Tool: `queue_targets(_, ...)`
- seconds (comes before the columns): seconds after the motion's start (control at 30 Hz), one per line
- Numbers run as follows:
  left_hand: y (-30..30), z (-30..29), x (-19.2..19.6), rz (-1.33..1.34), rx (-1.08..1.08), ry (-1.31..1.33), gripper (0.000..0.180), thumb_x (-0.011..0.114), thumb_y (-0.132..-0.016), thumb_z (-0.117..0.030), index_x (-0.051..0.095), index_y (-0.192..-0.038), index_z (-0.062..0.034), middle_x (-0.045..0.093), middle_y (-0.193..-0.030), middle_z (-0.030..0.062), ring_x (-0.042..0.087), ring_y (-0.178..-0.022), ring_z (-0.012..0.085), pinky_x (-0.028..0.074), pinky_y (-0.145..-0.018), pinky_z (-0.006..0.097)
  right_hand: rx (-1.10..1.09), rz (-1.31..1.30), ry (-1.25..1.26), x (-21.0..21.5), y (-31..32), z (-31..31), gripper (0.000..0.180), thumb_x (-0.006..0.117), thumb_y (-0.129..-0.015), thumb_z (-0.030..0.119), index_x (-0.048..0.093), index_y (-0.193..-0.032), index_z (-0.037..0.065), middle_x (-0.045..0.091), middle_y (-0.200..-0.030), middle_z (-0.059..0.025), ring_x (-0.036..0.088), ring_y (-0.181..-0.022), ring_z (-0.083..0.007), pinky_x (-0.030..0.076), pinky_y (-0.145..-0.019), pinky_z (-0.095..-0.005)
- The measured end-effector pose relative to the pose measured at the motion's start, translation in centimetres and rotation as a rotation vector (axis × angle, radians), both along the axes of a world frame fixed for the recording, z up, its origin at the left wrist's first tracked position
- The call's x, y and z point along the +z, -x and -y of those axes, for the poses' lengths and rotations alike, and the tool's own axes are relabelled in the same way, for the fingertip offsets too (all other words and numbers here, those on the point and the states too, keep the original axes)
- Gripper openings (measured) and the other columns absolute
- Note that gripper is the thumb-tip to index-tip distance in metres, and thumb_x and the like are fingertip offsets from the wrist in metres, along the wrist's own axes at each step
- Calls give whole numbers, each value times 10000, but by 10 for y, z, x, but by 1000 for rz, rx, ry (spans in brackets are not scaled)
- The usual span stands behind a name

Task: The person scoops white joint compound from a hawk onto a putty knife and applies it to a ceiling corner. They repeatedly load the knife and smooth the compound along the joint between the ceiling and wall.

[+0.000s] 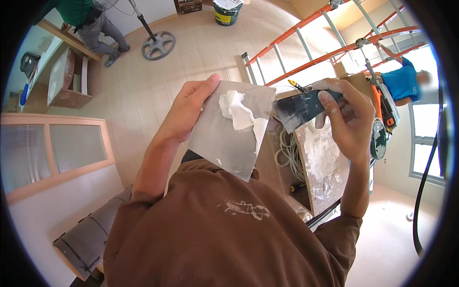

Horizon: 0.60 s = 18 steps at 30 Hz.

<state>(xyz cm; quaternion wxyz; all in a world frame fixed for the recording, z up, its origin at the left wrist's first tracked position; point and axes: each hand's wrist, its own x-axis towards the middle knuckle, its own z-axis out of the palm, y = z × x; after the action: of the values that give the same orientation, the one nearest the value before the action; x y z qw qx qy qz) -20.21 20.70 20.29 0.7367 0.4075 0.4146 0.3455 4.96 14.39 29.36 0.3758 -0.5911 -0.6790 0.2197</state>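
My left hand (195, 101) is closed on the edge of a flat grey metal plate (217, 141), its thumb along the upper left side. White putty (239, 115) lies in a thick smear on the plate, with more along its right edge. In my right hand (351, 112) is a dark, wide-bladed putty knife (302, 107), pinched between thumb and fingers. White residue coats the blade and my right fingers. The knife's tip is close to the plate's upper right edge; whether they touch, I cannot tell.
Beside my right arm stands a putty-stained wooden box (325, 165) holding coiled cable (288, 152). An orange ladder (306, 64) is behind it. A person in green (74, 12) stands near a wheel-like disc on a pole (158, 46). Another person wears blue (400, 80). A bucket (226, 16) stands ahead.
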Motion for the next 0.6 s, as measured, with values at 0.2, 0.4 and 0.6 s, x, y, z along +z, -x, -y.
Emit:
queue_targets(0.2,-2,5,1,0,-80,-17,433,466,-978,-342,659,-835,18,629,-741,11,539,-605,38,442,-556,192,169,66,111,-3,-3,-26,151,613,-841,50,660,-963,-25,627,-690,-50,475,-560,-51,398,-532,-217)
queue_targets(0.4,-6,5,-4,104,64,-18,436,450,-988,-319,644,-855,48,627,-738,24,542,-613,44,443,-548,198,116,35,242,-13,1,-23,156,607,-842,58,659,-955,-37,623,-650,-70,493,-534,-53,402,-510,-209)
queue_targets(0.6,-13,6,-21,71,205,-88,444,426,-998,-303,612,-774,33,573,-681,-6,468,-579,27,404,-508,208,-60,-60,254,-27,12,1,147,580,-870,48,651,-965,-38,633,-630,-48,595,-517,-57,424,-452,-191)
